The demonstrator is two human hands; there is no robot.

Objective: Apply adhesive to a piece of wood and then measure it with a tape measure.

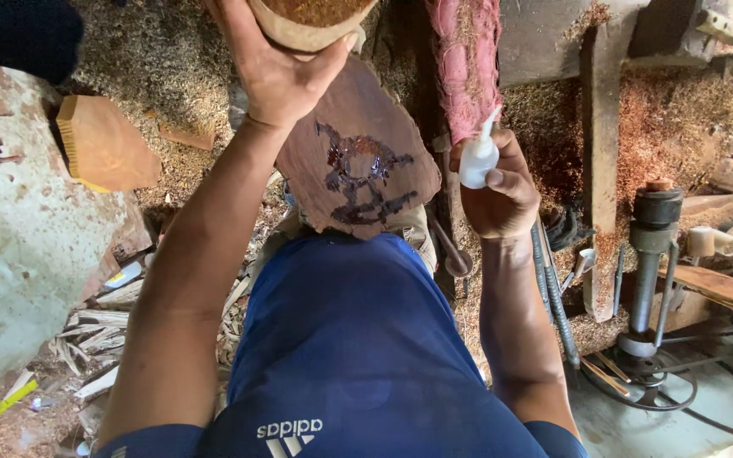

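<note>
Reddish-brown flat wood slab (358,161) propped on lap, dark wet glue lines across face. Left hand (277,72) clasps round wooden block (311,21) at slab's top; right hand (498,191) wraps white squeeze bottle (478,157). Gluing step under way; next likely needs block pressed squarely onto glue.

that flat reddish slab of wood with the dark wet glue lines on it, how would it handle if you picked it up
The flat reddish wooden slab looks rigid, not floppy. Its dark glossy glue lines appear wet, so that face is probably sticky or slippery. Being thin with rough edges, it could chip if dropped.

Woodturning workshop: sawdust (154,59) heaps, wood offcuts (103,144), belt-driven machinery (651,263).
</note>
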